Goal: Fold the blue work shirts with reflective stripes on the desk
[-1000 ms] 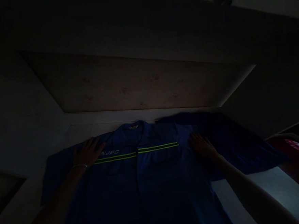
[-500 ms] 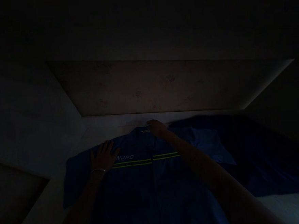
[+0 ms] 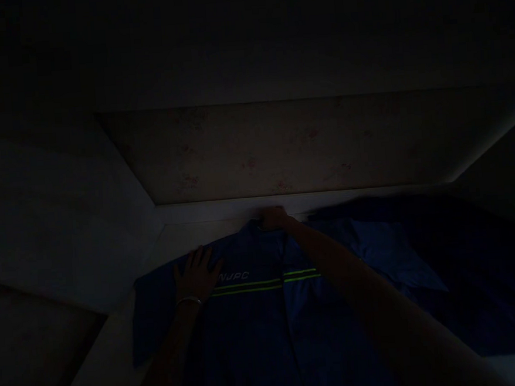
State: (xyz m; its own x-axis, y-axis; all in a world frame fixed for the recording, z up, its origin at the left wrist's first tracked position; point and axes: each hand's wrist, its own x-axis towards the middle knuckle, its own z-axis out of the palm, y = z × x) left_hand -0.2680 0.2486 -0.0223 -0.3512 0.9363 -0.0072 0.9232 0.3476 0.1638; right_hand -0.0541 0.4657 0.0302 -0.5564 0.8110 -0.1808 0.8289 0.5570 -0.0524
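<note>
Pale surface (image 3: 113,344) bears blue jacket (image 3: 249,329), flat, front up; its right-hand sleeve overlies dark cloth (image 3: 479,271). Left hand (image 3: 197,273): grip spread, palm down beside lettering (image 3: 234,276). Right hand (image 3: 273,216): at collar (image 3: 251,227); pinch or not, cannot tell.

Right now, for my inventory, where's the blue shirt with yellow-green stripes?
In the head view, the blue striped shirt lies lower centre, under the left hand, overlapping navy cloth at right.
</note>
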